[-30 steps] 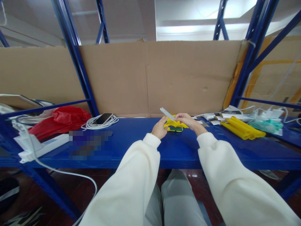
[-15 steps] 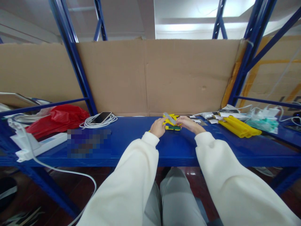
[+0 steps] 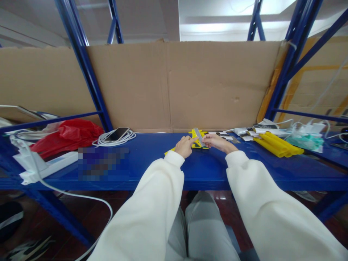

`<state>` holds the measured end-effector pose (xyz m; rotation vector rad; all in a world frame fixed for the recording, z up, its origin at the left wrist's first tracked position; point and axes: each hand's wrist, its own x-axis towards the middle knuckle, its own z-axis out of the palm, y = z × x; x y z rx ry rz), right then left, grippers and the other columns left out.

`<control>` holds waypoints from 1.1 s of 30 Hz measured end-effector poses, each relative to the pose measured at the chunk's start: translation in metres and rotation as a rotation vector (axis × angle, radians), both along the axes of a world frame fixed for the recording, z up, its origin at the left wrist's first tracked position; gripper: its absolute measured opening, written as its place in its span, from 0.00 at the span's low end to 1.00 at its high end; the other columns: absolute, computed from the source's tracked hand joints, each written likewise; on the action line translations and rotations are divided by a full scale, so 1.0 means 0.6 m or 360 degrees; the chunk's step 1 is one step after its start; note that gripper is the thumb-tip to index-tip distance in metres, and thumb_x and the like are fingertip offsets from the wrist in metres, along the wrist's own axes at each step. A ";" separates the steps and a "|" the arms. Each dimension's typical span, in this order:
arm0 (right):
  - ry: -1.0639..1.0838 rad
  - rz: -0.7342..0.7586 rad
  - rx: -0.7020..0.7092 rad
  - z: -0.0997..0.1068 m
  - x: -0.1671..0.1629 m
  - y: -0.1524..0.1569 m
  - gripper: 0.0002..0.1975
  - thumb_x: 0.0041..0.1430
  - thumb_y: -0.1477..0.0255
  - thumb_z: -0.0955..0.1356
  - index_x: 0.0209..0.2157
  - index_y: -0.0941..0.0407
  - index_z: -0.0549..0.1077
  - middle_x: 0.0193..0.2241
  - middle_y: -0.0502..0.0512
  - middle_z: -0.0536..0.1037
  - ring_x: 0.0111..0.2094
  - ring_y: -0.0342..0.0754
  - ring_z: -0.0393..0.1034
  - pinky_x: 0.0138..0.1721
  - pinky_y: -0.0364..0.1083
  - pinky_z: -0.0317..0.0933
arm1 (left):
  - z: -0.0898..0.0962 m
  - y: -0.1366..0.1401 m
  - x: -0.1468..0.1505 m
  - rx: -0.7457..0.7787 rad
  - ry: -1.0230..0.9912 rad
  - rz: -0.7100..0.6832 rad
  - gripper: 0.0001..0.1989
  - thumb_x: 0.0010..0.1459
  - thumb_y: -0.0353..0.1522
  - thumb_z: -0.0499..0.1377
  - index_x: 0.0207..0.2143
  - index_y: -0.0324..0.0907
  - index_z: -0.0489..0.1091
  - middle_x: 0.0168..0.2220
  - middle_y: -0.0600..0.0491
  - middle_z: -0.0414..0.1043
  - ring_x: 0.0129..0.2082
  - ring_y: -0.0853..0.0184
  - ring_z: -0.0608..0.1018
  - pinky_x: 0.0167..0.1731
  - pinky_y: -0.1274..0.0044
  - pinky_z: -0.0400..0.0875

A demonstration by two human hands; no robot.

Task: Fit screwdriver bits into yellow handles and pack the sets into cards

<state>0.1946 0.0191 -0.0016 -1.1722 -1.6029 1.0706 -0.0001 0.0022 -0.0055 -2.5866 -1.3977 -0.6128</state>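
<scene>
The right hand pinches the near end of the grey strip over the yellow frame on the bench, seemingly to steady it; the left hand's index finger reaches its edge, the other fingers' grip unclear.

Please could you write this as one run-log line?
Left hand: at grey strip, contact unclear | Right hand: holding grey strip's near end | Behind strip: yellow piece | Rightward: yellow tubes
</scene>
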 end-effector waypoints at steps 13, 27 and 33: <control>-0.0022 -0.0008 0.0005 -0.002 -0.002 0.000 0.09 0.49 0.69 0.73 0.23 0.57 0.70 0.14 0.46 0.67 0.17 0.39 0.59 0.21 0.40 0.54 | 0.002 0.001 0.000 -0.0038 0.0073 -0.0095 0.29 0.62 0.23 0.50 0.63 0.53 0.62 0.46 0.50 0.68 0.46 0.64 0.70 0.46 0.76 0.67; 0.0082 -0.0102 0.0124 -0.010 -0.001 0.011 0.13 0.50 0.63 0.72 0.22 0.56 0.68 0.16 0.46 0.66 0.18 0.39 0.58 0.22 0.41 0.53 | -0.005 0.000 0.003 0.0004 0.0088 -0.0256 0.27 0.62 0.24 0.49 0.60 0.54 0.66 0.45 0.50 0.70 0.46 0.64 0.72 0.47 0.75 0.68; 0.0084 -0.0154 0.0165 -0.004 -0.005 0.006 0.14 0.50 0.66 0.72 0.20 0.56 0.66 0.15 0.46 0.65 0.17 0.39 0.57 0.21 0.41 0.52 | 0.003 -0.010 0.005 0.0035 0.0229 -0.0220 0.32 0.59 0.20 0.47 0.62 0.54 0.63 0.49 0.49 0.68 0.48 0.63 0.72 0.48 0.73 0.66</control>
